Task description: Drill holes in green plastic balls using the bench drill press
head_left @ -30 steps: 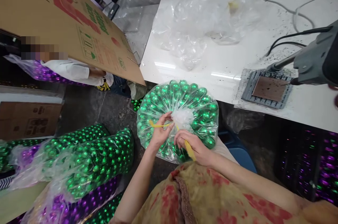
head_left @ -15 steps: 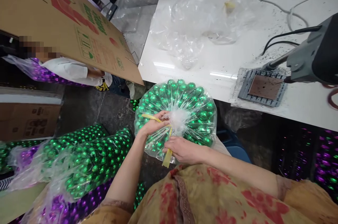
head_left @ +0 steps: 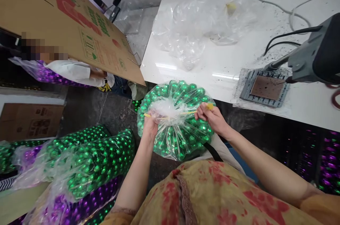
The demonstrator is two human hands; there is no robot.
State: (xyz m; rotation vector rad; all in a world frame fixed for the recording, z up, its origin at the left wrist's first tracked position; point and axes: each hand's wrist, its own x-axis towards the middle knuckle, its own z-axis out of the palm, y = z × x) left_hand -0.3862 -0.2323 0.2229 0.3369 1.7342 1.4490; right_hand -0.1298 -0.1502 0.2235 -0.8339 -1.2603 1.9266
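Note:
A clear plastic bag point(head_left: 175, 143) full of shiny green balls stands in front of me, its gathered neck point(head_left: 170, 107) bunched up white at the top. Around the near side of that neck runs a yellow tie strip point(head_left: 186, 113), pulled taut. My left hand point(head_left: 151, 120) is closed on the strip's left end, close against the neck. Farther out, over the bag's right side, my right hand point(head_left: 209, 115) grips the other end, with a yellow tail poking past the fingers.
Several filled bags point(head_left: 92, 165) of green and purple balls lie at left. A white table point(head_left: 223, 58) holds loose clear plastic point(head_left: 186, 30) and a grey machine point(head_left: 305, 58). Beyond a large cardboard box point(head_left: 79, 30), a person in a white top point(head_left: 69, 71) is partly hidden.
My right hand has moved up and to the right, drawing the yellow strip tight across the neck. My left hand has shifted slightly, and the bunched neck now tilts away from me.

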